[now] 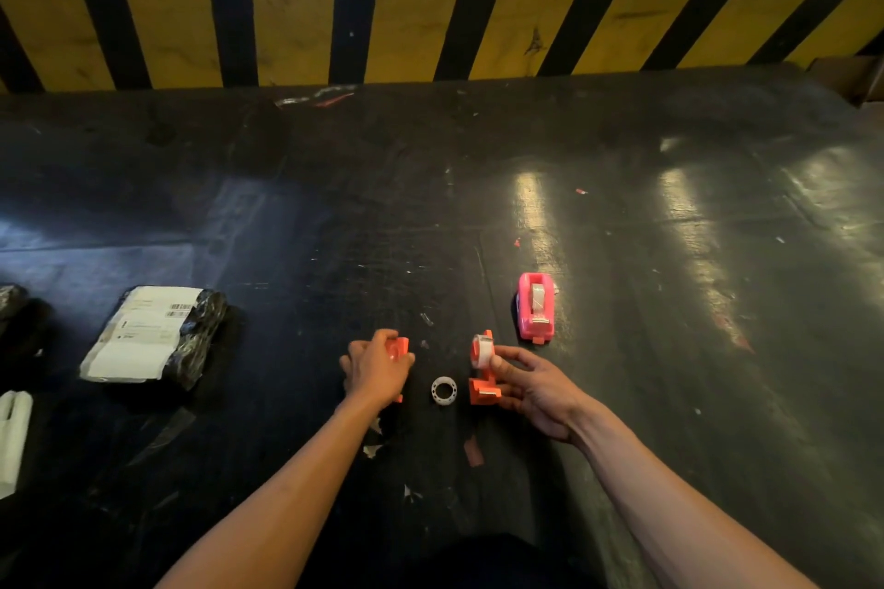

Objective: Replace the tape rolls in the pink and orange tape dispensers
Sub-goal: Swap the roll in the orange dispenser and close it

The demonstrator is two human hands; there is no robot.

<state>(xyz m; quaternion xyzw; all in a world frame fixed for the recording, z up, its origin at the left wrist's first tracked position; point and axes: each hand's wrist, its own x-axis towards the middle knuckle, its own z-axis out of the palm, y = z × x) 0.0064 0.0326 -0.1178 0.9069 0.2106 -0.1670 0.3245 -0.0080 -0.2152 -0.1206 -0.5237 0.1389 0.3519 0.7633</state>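
Observation:
The orange tape dispenser is split in two halves. My left hand (378,366) grips one orange half (399,347) near the dark table's front middle. My right hand (531,385) holds the other orange half (483,390), which carries a clear tape roll (482,351) on its hub. Between my hands a small white tape core ring (444,390) lies flat on the table. The pink tape dispenser (536,306) stands assembled just beyond my right hand, with a tape roll inside it.
A dark, scuffed table (430,206) spreads wide ahead, backed by a yellow-and-black striped barrier (430,19). A black wrapped parcel with white labels (153,335) lies at the left, white foam (12,435) at the far left edge. Small tape scraps (473,452) lie near my forearms.

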